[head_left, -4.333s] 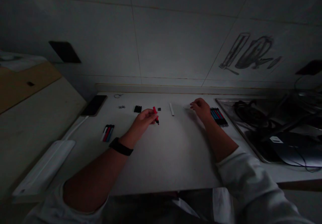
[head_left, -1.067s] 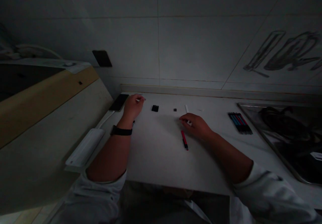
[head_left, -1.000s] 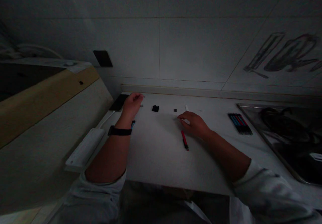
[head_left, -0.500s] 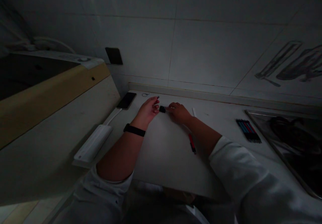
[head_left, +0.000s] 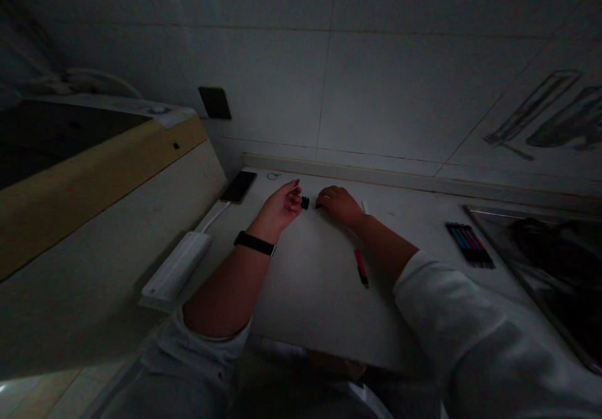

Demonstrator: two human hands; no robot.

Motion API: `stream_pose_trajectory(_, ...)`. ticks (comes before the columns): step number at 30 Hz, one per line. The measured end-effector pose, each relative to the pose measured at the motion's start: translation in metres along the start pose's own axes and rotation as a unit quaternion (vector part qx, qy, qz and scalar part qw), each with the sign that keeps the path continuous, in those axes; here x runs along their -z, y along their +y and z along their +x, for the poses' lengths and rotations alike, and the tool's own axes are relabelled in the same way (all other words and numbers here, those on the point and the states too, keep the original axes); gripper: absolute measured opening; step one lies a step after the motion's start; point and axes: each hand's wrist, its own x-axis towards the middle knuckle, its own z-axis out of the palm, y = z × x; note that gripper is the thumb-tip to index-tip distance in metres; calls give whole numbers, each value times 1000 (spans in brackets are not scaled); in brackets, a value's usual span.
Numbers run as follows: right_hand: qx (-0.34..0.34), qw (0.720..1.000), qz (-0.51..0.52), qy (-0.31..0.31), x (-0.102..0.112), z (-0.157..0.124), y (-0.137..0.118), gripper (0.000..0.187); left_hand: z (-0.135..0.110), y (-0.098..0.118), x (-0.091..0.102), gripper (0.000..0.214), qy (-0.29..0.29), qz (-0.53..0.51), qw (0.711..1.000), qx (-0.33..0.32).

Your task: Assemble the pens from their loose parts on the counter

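My left hand (head_left: 283, 207) is over the white worktop (head_left: 310, 281), fingers curled, with a tiny dark tip showing at the thumb and forefinger; what they pinch is too small to name. Close beside its fingers lies a small cluster of black pieces (head_left: 305, 202). My right hand (head_left: 341, 206) rests just right of the cluster, palm down, and pinches a small black piece (head_left: 318, 206) at its fingertips. Below my right forearm lies a red and black pen (head_left: 360, 268). A thin white stick (head_left: 365, 207) pokes out behind the right wrist.
A row of several coloured pens (head_left: 470, 245) lies at right, beside a metal-rimmed hob or tray (head_left: 498, 256). At left are a phone (head_left: 239, 187), a white power strip (head_left: 176, 267) with a cable, and a large box-like unit (head_left: 188, 174). A small ring (head_left: 273, 175) lies near the wall.
My right hand has drawn slightly right, away from the black cluster, with a small black piece at its fingertips. Fewer black pieces show between the hands. My left hand has barely moved.
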Motion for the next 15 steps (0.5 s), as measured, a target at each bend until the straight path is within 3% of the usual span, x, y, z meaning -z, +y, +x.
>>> stream_pose_trajectory(9, -125, 981, 135, 68, 38, -65, -20, 27, -1, -27, -1, 19, -40, 93, 995, 5)
stream_pose_trajectory(15, -180, 953, 220, 106, 34, -103, -20, 30, -2, -58, 1, 27, -81, 213, 974, -1)
